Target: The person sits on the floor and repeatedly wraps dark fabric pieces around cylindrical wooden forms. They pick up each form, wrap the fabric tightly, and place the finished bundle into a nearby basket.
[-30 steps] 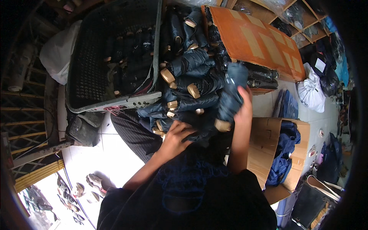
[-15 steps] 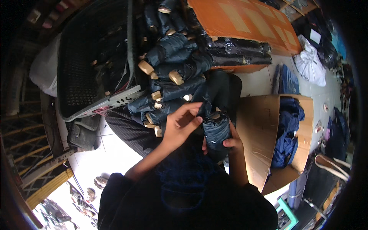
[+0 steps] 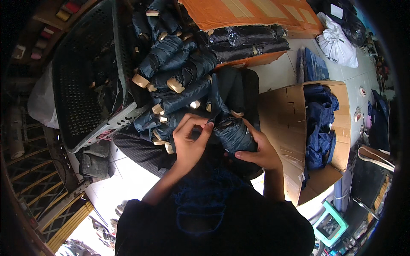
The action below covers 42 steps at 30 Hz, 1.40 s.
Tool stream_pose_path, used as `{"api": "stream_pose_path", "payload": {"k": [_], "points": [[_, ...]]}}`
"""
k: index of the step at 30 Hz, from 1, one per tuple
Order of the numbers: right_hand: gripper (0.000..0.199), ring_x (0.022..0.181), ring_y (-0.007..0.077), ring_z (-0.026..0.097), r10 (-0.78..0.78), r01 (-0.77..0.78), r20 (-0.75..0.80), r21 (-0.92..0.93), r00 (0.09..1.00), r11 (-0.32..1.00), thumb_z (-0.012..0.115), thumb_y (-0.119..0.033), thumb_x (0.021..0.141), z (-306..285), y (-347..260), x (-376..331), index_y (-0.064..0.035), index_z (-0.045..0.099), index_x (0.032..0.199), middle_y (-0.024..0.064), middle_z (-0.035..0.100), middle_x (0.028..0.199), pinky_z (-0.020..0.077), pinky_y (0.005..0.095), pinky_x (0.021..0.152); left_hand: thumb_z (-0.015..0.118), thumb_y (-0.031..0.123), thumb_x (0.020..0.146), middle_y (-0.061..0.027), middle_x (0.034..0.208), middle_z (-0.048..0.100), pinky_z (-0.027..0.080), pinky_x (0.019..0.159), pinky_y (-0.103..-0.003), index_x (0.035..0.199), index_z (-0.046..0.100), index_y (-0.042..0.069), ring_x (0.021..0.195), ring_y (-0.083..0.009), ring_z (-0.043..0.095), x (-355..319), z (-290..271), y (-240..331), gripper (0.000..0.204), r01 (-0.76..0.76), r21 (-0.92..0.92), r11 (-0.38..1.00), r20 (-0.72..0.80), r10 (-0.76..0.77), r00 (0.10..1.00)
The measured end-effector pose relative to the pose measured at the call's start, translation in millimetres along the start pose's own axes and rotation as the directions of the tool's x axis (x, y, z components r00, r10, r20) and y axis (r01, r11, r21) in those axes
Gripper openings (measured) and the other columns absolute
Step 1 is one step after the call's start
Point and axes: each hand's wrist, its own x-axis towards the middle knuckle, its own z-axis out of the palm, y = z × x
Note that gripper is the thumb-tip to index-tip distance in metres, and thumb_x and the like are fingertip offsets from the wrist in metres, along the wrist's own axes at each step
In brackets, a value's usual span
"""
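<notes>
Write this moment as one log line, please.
left hand: pinching fabric at bundle's top | right hand: gripping rolled dark-blue bundle | behind: pile of rolled bundles | right: cardboard box

two hands in shot: left hand and right hand, one dark rolled bundle between them. at twelve o'clock a heap of rolled bundles, a dozen or more, too tangled for an exact count. one grey plastic crate at ten o'clock. two flat orange cartons stacked at one o'clock. one open cardboard box at three o'clock. one white bag at two o'clock, one teal stool at five o'clock.
</notes>
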Motion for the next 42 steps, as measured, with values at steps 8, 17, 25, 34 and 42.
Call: {"api": "stream_pose_path", "payload": {"k": [8, 17, 25, 34, 42], "points": [[0.079, 0.127, 0.0288, 0.040, -0.334, 0.231, -0.292, -0.336, 0.896, 0.913, 0.075, -0.013, 0.069, 8, 22, 11, -0.0036, 0.034, 0.136, 0.0199, 0.043, 0.133, 0.0321, 0.0353, 0.103, 0.069, -0.003, 0.076, -0.0106, 0.085, 0.060, 0.048, 0.069, -0.027, 0.085, 0.059, 0.000, 0.076, -0.0185, 0.060, -6, 17, 6, 0.013, -0.145, 0.110, 0.983, 0.037, 0.142, 0.989], [0.069, 0.119, 0.0396, 0.047, -0.359, 0.076, -0.248, -0.721, 0.900, 0.689, 0.071, -0.014, 0.072, 14, 15, 14, -0.0040, 0.037, 0.131, 0.0225, 0.046, 0.129, 0.0410, 0.0419, 0.096, 0.069, -0.008, 0.069, -0.0103, 0.087, 0.058, 0.046, 0.070, -0.029, 0.084, 0.063, 0.001, 0.079, -0.0218, 0.057, 0, 28, 9, 0.018, -0.342, 0.152, 0.928, 0.099, 0.330, 0.939], [0.067, 0.110, 0.0377, 0.053, -0.488, 0.062, -0.269, -0.826, 0.830, 0.561, 0.073, -0.011, 0.068, 13, 10, 20, -0.0066, 0.041, 0.127, 0.0184, 0.048, 0.123, 0.0480, 0.0420, 0.084, 0.071, -0.005, 0.067, -0.0093, 0.088, 0.055, 0.046, 0.076, -0.034, 0.085, 0.063, 0.002, 0.084, -0.0231, 0.056, -2, 37, 12, 0.021, -0.174, -0.210, 0.962, -0.014, 0.176, 0.984], [0.061, 0.105, 0.0353, 0.056, -0.473, 0.040, -0.177, -0.910, 0.863, 0.412, 0.072, -0.006, 0.066, 15, 4, 24, -0.0019, 0.041, 0.118, 0.0160, 0.047, 0.121, 0.0517, 0.0411, 0.077, 0.070, -0.004, 0.070, -0.0083, 0.088, 0.057, 0.045, 0.071, -0.033, 0.086, 0.066, 0.003, 0.081, -0.0240, 0.055, 11, 29, -1, 0.018, -0.473, 0.283, 0.834, 0.088, 0.468, 0.879], [0.060, 0.102, 0.0412, 0.055, -0.344, -0.012, -0.335, -0.732, 0.877, 0.682, 0.074, -0.013, 0.065, 9, 24, 32, -0.0021, 0.041, 0.114, 0.0190, 0.048, 0.118, 0.0475, 0.0458, 0.077, 0.071, -0.001, 0.070, -0.0093, 0.088, 0.056, 0.043, 0.073, -0.034, 0.082, 0.064, 0.004, 0.083, -0.0249, 0.053, 6, 29, -1, 0.014, -0.597, 0.245, 0.764, 0.203, 0.562, 0.802]]}}
